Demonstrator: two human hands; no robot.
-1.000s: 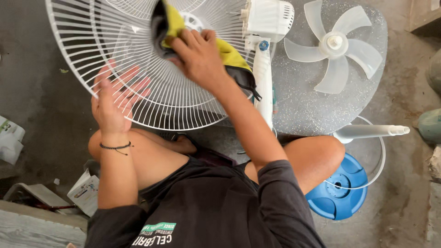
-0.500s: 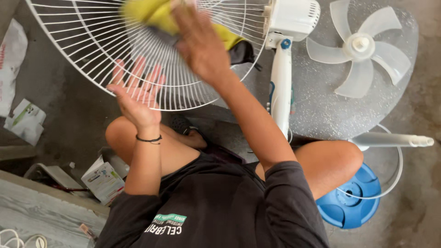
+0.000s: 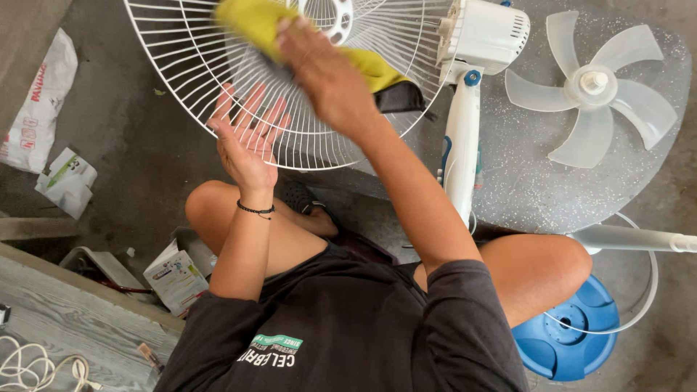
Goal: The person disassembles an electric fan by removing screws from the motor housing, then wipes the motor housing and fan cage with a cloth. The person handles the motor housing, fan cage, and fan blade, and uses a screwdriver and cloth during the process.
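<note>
A round white wire fan grille (image 3: 181, 65) lies tilted in front of me over my knees. My left hand (image 3: 245, 141) is flat under the grille's near rim, fingers spread, propping it from below. My right hand (image 3: 323, 69) presses a yellow cloth (image 3: 254, 22) with a dark edge onto the grille's upper face, near its centre hub; the hand is blurred. Just right of the grille stands the white fan motor housing (image 3: 483, 33) on its white neck (image 3: 461, 156).
A translucent fan blade (image 3: 592, 83) lies on a speckled round slab (image 3: 523, 189) at the right. A blue fan base (image 3: 566, 337) with a white pole (image 3: 632, 238) sits by my right knee. Bags and small cartons (image 3: 174, 279) lie on the concrete at left.
My right hand has rubbed the yellow cloth across the grille, toward its hub. The left hand kept its place under the rim. My head shifted, so the view moved.
</note>
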